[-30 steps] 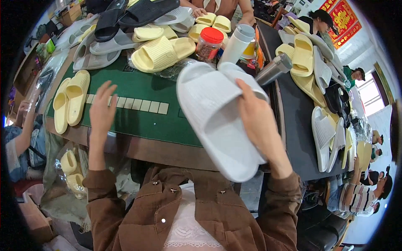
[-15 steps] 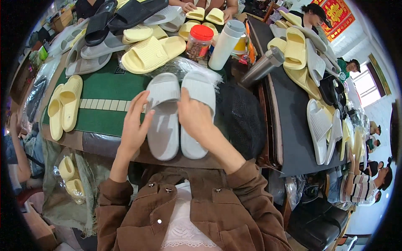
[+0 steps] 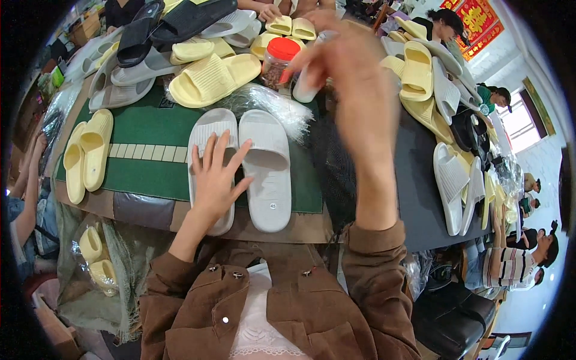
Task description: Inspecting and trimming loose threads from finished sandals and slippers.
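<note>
Grey slipper pair [image 3: 269, 192] side by side at near edge of worktop [image 3: 315, 227], left hand [image 3: 216, 174] over left slipper [image 3: 211, 122], fingers spread, right hand [image 3: 355, 72] raised before white bottle [image 3: 305, 91], blurred, finger state not determinable, red-lidded jar [image 3: 279, 60] adjacent.

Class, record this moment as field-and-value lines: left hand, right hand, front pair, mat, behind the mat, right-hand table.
Left hand: left hand, fingers spread over the left grey slipper; contact unclear
Right hand: right hand, raised and blurred; grip unclear
Front pair: that slipper and the right grey slipper, side by side
Mat: green mat, with row of pale rectangles
Behind: red-lidded jar, clear plastic
Right-hand table: dark table, slippers piled on it
</note>
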A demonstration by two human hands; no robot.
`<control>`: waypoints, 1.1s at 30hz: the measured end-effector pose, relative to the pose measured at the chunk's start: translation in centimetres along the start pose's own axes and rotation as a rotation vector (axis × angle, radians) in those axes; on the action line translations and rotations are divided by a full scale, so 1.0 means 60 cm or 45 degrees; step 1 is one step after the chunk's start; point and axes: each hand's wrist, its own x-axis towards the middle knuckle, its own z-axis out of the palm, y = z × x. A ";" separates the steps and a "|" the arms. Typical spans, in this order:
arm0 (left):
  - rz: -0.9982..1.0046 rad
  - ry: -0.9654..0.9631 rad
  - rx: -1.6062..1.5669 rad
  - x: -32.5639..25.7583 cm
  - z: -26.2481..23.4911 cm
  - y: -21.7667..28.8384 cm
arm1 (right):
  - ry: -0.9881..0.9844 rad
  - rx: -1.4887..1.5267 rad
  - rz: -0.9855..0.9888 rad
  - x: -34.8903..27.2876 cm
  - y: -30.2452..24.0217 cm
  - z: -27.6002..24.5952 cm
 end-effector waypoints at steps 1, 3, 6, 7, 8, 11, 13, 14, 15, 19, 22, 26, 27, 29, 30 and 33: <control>0.031 -0.030 0.054 0.003 -0.005 0.006 | 0.104 0.188 -0.288 0.025 -0.007 -0.031; 0.019 -0.023 0.000 0.005 0.003 0.004 | 0.375 0.716 -0.508 0.043 -0.040 -0.068; 0.026 0.001 0.002 0.004 0.001 0.002 | 0.628 0.617 -0.615 0.029 -0.041 -0.066; 0.031 0.024 -0.001 0.004 0.003 0.002 | 0.805 0.578 -0.505 0.017 -0.026 -0.053; 0.024 0.043 0.006 0.001 0.004 -0.001 | 0.741 0.702 -0.354 0.001 0.017 -0.045; 0.031 0.058 -0.011 -0.003 0.011 0.001 | 0.737 1.070 0.295 -0.075 0.154 -0.005; 0.029 0.063 -0.005 -0.006 0.007 -0.001 | 0.835 1.157 0.626 -0.120 0.227 0.040; 0.036 0.061 -0.020 -0.003 0.012 0.000 | 0.894 1.126 0.790 -0.141 0.236 0.054; 0.048 0.066 -0.020 0.003 0.008 0.006 | 0.927 1.091 0.809 -0.164 0.261 0.063; 0.033 0.067 -0.007 -0.002 0.008 0.009 | 0.902 1.069 0.973 -0.201 0.270 0.092; 0.026 0.067 0.014 -0.003 0.006 0.012 | 0.925 1.109 1.050 -0.214 0.276 0.093; 0.021 0.058 0.025 -0.002 0.000 0.018 | 0.825 1.177 1.025 -0.221 0.295 0.085; 0.024 0.055 0.023 -0.002 0.001 0.022 | 0.801 1.166 0.993 -0.216 0.302 0.081; 0.045 0.048 0.004 -0.005 0.002 0.031 | 0.780 1.154 0.958 -0.210 0.312 0.076; 0.046 0.042 0.008 -0.009 0.004 0.036 | 0.749 1.088 0.941 -0.204 0.313 0.077; 0.041 0.070 -0.018 -0.014 0.009 0.048 | 0.696 1.001 0.907 -0.202 0.306 0.076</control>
